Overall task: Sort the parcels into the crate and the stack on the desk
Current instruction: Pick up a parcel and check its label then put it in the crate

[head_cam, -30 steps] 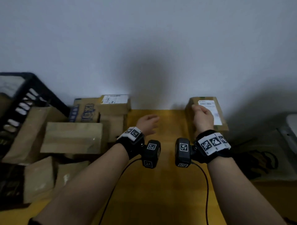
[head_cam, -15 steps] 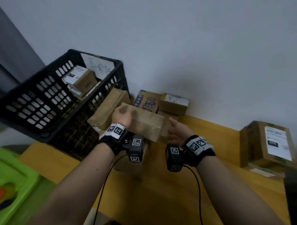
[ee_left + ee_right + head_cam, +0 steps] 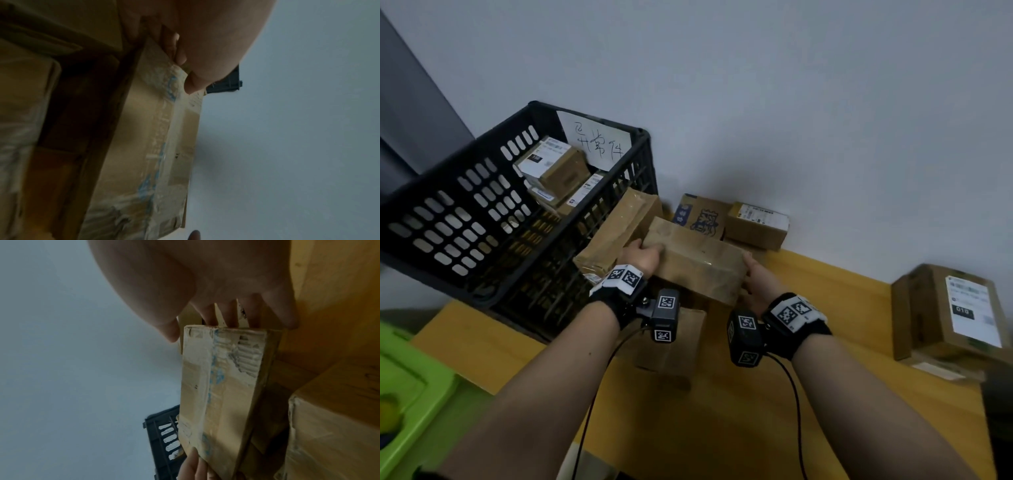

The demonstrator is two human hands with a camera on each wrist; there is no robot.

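Both hands hold a flat, oblong cardboard parcel (image 3: pixel 697 265) by its short ends, clear of the yellow wooden bench (image 3: pixel 825 308) and above the loose pile of parcels. The left hand (image 3: pixel 642 255) grips the left end, its fingers (image 3: pixel 179 48) curled under the edge and thumb on the broad face. The right hand (image 3: pixel 756 281) clasps the right end, fingers (image 3: pixel 226 314) wrapped behind the end wall and thumb at the near corner. The parcel's skin is plain brown corrugated board, sealed lengthwise with glossy clear tape; on the face seen by the wrist cameras the paper is torn, with white scuffed patches, bare fluting and faint blue print.

Left of the parcel stands a black plastic crate (image 3: pixel 465 219), tilted in the head view, with walls pierced by rows of rounded slots. Inside it lie small labelled boxes (image 3: pixel 551 168) and a white sheet with handwritten characters (image 3: pixel 599 144) against its far wall. A long taped parcel (image 3: pixel 616 229) leans against the crate's right wall. Behind the held parcel, against the pale wall, sit a box with blue printing (image 3: pixel 702 219) and a smaller box with a white label (image 3: pixel 756 226). Well apart at the right end of the bench rests a larger carton with a white shipping label (image 3: pixel 955 311). A green plastic object (image 3: pixel 410 387) lies at lower left.
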